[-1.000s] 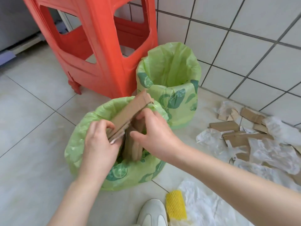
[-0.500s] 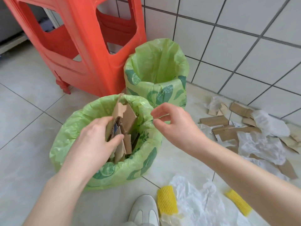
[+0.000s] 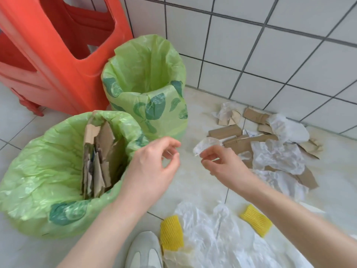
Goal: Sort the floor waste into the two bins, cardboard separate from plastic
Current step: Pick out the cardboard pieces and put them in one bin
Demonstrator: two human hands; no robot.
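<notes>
Cardboard (image 3: 98, 161): standing up inside the near bin (image 3: 38, 171).
Far bin (image 3: 146, 78): just behind the near bin.
Left hand (image 3: 152, 167): fingers apart, empty, beside the near bin.
Right hand (image 3: 220, 163): pinching something thin; cannot tell what.
Floor pile (image 3: 270, 147): right of the near bin, cardboard and plastic mixed.

The floor (image 3: 193, 192) is laid with large pale tiles, glossy and faintly marbled, parted by thin dark grout lines that run on a diagonal through the view. From twelve o'clock round to three o'clock rises a wall (image 3: 241, 45) of white square tiles with darker grey grout; it meets the floor along a slanting line that drops toward three o'clock. At ten to eleven o'clock stands a red-orange plastic stool (image 3: 58, 55) with wide cut-out openings in its sides, one foot resting on the floor near nine o'clock. The light is soft and even, without hard shadows.
</notes>
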